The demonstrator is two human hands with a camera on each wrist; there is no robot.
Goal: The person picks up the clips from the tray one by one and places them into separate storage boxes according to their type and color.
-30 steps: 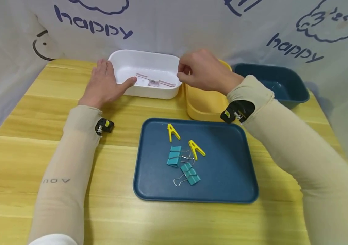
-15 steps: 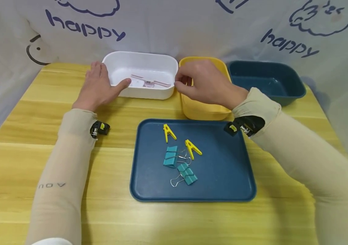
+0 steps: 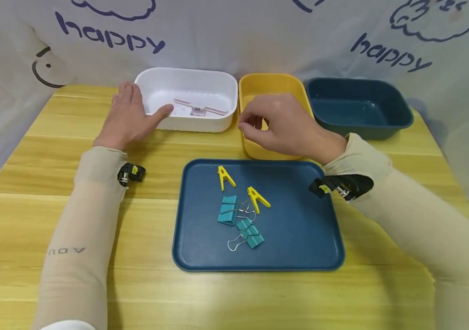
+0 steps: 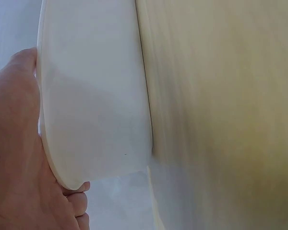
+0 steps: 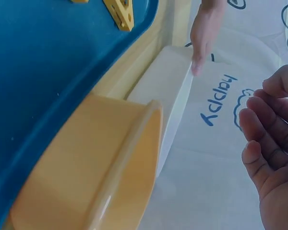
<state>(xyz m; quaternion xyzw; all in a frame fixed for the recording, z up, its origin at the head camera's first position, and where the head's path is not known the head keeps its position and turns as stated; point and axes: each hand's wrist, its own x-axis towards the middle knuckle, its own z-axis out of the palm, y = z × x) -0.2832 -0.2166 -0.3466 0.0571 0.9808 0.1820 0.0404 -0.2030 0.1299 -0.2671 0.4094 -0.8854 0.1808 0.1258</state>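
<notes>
My left hand (image 3: 129, 114) rests at the left front corner of a white bin (image 3: 195, 123), its thumb (image 3: 163, 111) over the front rim and its fingers along the left side. Inside that bin lies a pale pink clip (image 3: 198, 111) with long thin arms. Over the yellow bin (image 3: 273, 80) hovers my right hand (image 3: 279, 121), fingers loosely curled. The right wrist view shows nothing held in that right hand (image 5: 273, 129). On the blue tray (image 3: 300, 229) are two yellow clothespins (image 3: 225, 178) (image 3: 257, 199) and two teal binder clips (image 3: 228, 210) (image 3: 251, 233).
A dark blue bin (image 3: 360, 107) stands to the right of the yellow one, at the back of the wooden table (image 3: 143, 256). Behind the bins hangs a white cloth (image 3: 213, 36) with drawings and writing.
My right hand has drawn back from the white bin's right end, moving nearer and slightly right over the yellow bin. My left hand stays at the white bin. The head view has shifted a little.
</notes>
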